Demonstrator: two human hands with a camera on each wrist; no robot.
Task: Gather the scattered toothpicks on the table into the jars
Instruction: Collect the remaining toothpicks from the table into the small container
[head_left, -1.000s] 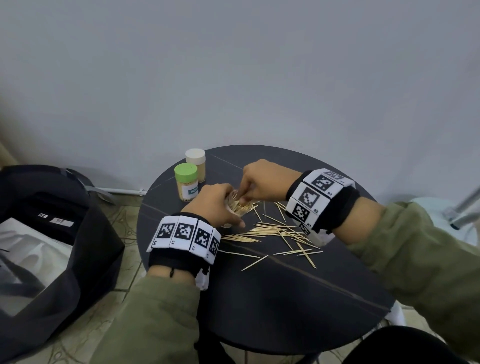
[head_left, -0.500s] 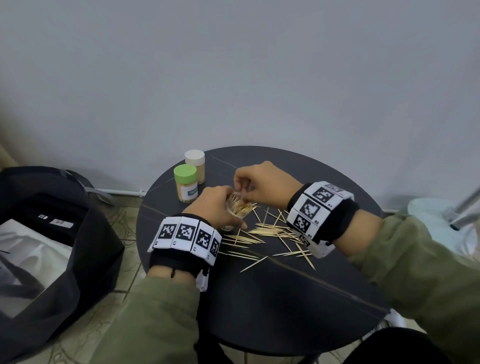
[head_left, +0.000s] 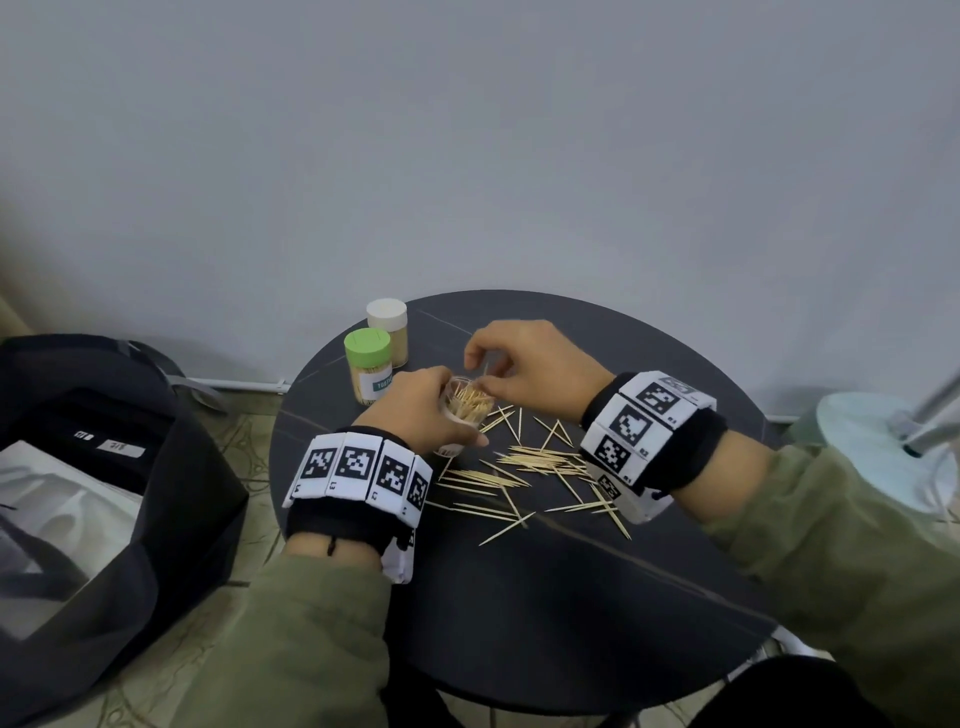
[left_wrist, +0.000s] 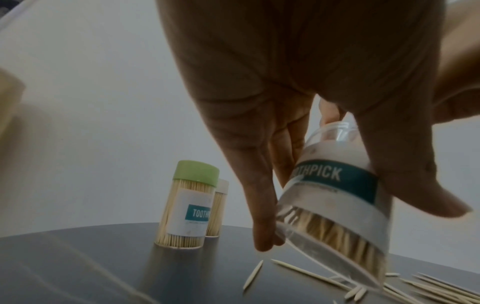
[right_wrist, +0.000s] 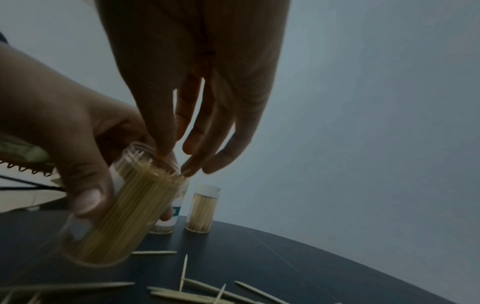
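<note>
A round dark table with a matt top (head_left: 545, 597) filled the lower middle of the head view, its near edge cut off by the person's olive-green sleeves (head_left: 291, 644) and a dark shape at the bottom. To the left, on the floor, stood a black open bag (head_left: 104, 467), only partly in view. At the table's far left stood two closed clear jars packed with toothpicks, one with a green lid (head_left: 368, 371) and, just behind it, one with a white lid (head_left: 387, 330); the green-lidded one largely hid the other in the left wrist view. The left hand (head_left: 415, 410) was wrapped around a clear open plastic jar with a teal label (left_wrist: 335, 197), tilted with its mouth toward the right hand, its base low over the table; whether it touched could not be told. The right hand (head_left: 530, 364) hovered at the jar's mouth, thumb and forefinger drawn together; whether they pinched a toothpick was too blurred to tell, the other fingers loosely curved. Loose pale wooden toothpicks (head_left: 519, 467) lay scattered on the table beside the jar, some hidden under the right wrist.
</note>
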